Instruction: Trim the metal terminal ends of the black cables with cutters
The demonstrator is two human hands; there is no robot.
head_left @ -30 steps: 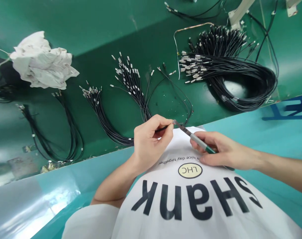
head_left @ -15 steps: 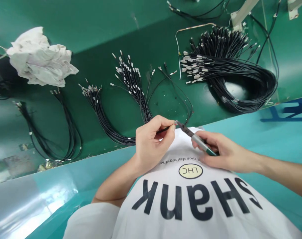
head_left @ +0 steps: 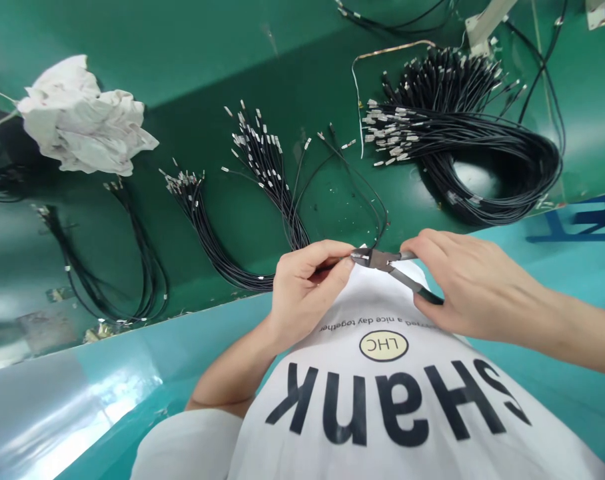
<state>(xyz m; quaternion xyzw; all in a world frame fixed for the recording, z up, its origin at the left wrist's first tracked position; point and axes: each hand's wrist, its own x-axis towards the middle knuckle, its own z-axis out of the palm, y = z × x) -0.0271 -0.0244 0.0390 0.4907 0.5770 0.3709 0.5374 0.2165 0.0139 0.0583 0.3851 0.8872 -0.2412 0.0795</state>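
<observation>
My left hand (head_left: 301, 290) is closed, its thumb and forefinger pinching the end of a thin black cable (head_left: 324, 268). Most of that cable is hidden behind the fingers. In my right hand (head_left: 475, 283) is a pair of diagonal cutters (head_left: 381, 260), the handles apart and the jaws right at my left fingertips. A small pale bit shows between the jaws; I cannot make out exactly what it is. Just beyond my left hand lie a bundle of black cables with pale ends (head_left: 210, 250) and a second bundle with silvery tips (head_left: 267, 163).
A large coiled cable bundle (head_left: 512, 143) lies on the green bench (head_left: 192, 40) at right. Several cables (head_left: 145, 267) curve at left, below a crumpled white cloth (head_left: 85, 120). A metal bracket (head_left: 485, 27) stands at the back right. The bench's front edge runs past my hands.
The cutters have turned flatter and their handles have spread apart. My right hand has shifted its grip and risen slightly. The left hand keeps its pinch, moved slightly down.
</observation>
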